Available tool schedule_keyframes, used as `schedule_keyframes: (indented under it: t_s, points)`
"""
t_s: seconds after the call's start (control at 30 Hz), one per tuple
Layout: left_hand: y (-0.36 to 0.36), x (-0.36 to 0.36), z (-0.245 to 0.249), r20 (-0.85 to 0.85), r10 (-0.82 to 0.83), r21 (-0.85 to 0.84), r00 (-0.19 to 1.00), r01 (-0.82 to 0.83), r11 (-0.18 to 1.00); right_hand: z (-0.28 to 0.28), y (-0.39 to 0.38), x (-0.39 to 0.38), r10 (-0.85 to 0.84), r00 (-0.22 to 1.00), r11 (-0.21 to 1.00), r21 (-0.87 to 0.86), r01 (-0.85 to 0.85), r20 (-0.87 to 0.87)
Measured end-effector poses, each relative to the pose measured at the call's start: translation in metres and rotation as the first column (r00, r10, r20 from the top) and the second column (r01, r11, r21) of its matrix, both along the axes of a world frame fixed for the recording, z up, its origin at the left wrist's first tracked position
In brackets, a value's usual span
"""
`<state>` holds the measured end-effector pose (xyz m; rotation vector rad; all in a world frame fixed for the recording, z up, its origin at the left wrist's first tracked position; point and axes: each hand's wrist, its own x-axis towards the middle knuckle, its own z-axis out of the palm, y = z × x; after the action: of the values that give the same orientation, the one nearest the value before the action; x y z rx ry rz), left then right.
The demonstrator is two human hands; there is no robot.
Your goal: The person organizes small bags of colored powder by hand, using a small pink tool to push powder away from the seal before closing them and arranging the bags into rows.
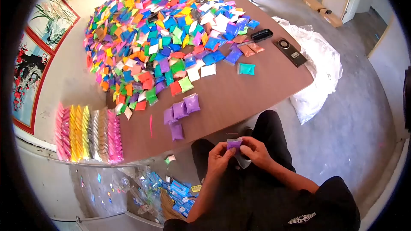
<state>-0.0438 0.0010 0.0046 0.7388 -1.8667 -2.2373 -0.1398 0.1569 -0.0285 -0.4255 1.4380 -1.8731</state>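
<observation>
Above my lap, a small purple packet (233, 144) in clear plastic is pinched between my two hands. My left hand (219, 157) grips its left side, and my right hand (255, 150) grips its right side with thumb and fingers closed. Clear plastic film hangs below the packet, partly hidden by my fingers. On the table (222, 107) in front of me lie several similar purple packets (180, 110) in a loose cluster. A thin pinkish-red strip (150, 125) lies to their left.
A huge heap of colourful packets (162, 30) covers the table's far side. Strips of twisted, coloured packs (87, 134) lie at the left edge. A black case (261, 35) and a dark flat device (290, 52) sit at right. Plastic sheeting (314, 68) and wrappers (180, 192) lie beside the table.
</observation>
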Motion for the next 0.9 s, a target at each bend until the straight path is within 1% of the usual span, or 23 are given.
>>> schedule_keyframes:
  t_s: [0.03,0.07,0.1,0.13,0.17,0.2,0.23,0.27,0.3,0.33,0.37,0.4,0.47,0.5,0.57,0.6,0.67,0.73,0.8,0.83,0.9]
  points:
    - [0.004,-0.001,0.003,-0.010,0.003,-0.038,1.000,-0.004,0.999,0.000,-0.001,0.003,-0.002,1.000,1.000,0.010,0.002,0.007]
    - [0.008,0.000,0.005,-0.018,0.005,-0.076,1.000,-0.007,0.997,-0.001,-0.002,0.006,0.005,0.999,0.999,0.045,-0.003,-0.037]
    - [0.010,0.001,0.007,-0.015,0.002,-0.068,1.000,-0.003,0.998,-0.001,-0.003,0.007,0.013,0.996,0.997,0.078,-0.007,-0.085]
    - [0.011,0.001,0.008,-0.018,0.011,-0.085,1.000,-0.012,0.996,0.008,-0.004,0.008,-0.028,0.998,0.999,0.044,0.030,-0.056]
    - [0.011,0.001,0.009,-0.020,0.020,-0.102,1.000,-0.021,0.995,0.007,-0.004,0.007,-0.030,0.998,0.998,0.049,0.033,-0.056]
    - [0.010,0.002,0.008,-0.018,0.016,-0.097,1.000,-0.018,0.995,0.004,-0.003,0.008,-0.042,0.994,0.998,0.042,0.046,-0.102]
    - [0.008,0.002,0.008,-0.040,-0.012,-0.214,0.999,0.003,0.977,0.005,-0.003,0.008,-0.055,0.988,0.998,0.035,0.061,-0.148]
    - [0.009,0.003,0.006,-0.060,-0.048,-0.321,0.997,0.026,0.947,0.007,0.001,0.009,-0.063,0.987,0.996,0.050,0.071,-0.147]
    - [0.010,0.003,0.006,-0.060,-0.054,-0.313,0.997,0.033,0.949,0.016,0.001,0.007,-0.082,0.994,0.995,0.042,0.085,-0.072]
    - [0.011,0.004,0.007,-0.013,-0.056,-0.241,0.998,0.051,0.969,0.020,0.001,0.008,-0.102,0.995,0.994,0.036,0.102,0.005]
    - [0.014,0.004,0.009,0.033,-0.065,-0.167,0.997,0.070,0.983,0.017,0.003,0.007,-0.115,0.993,0.992,0.045,0.115,0.005]
    - [0.018,0.003,0.011,0.032,-0.080,-0.159,0.996,0.084,0.984,0.014,0.004,0.006,-0.096,0.995,0.995,0.040,0.097,-0.021]
    - [0.026,0.002,0.017,-0.015,0.058,-0.049,0.998,-0.059,0.997,0.010,0.007,0.005,-0.089,0.995,0.995,0.044,0.091,-0.045]
    - [0.027,0.002,0.019,-0.013,0.048,-0.041,0.999,-0.048,0.998,0.015,0.008,0.003,-0.078,0.994,0.996,0.039,0.081,-0.075]
    - [0.023,0.005,0.021,0.012,0.043,-0.037,0.999,-0.042,0.998,0.016,0.008,0.001,-0.070,0.992,0.996,0.041,0.075,-0.103]
    - [0.022,0.006,0.016,0.000,0.047,-0.119,0.999,-0.046,0.992,0.013,0.008,0.001,-0.053,0.990,0.997,0.041,0.059,-0.131]
    - [0.020,0.009,0.014,-0.005,0.045,-0.103,0.999,-0.045,0.994,0.010,0.009,0.002,-0.036,0.987,0.998,0.046,0.044,-0.156]
    - [0.018,0.012,0.011,-0.011,0.043,-0.090,0.999,-0.044,0.995,0.014,0.008,0.003,0.022,0.980,0.996,0.090,-0.004,-0.200]
    - [0.017,0.014,0.008,0.009,0.044,-0.169,0.999,-0.042,0.985,0.013,0.007,0.006,0.011,0.985,0.997,0.073,0.002,-0.171]
    - [0.018,0.015,0.007,0.011,0.043,-0.166,0.999,-0.041,0.985,0.012,0.007,0.007,0.002,0.989,0.999,0.052,0.006,-0.146]
    - [0.019,0.015,0.005,-0.028,0.037,-0.195,0.999,-0.042,0.980,0.004,0.005,0.009,-0.013,0.989,0.999,0.044,0.020,-0.150]
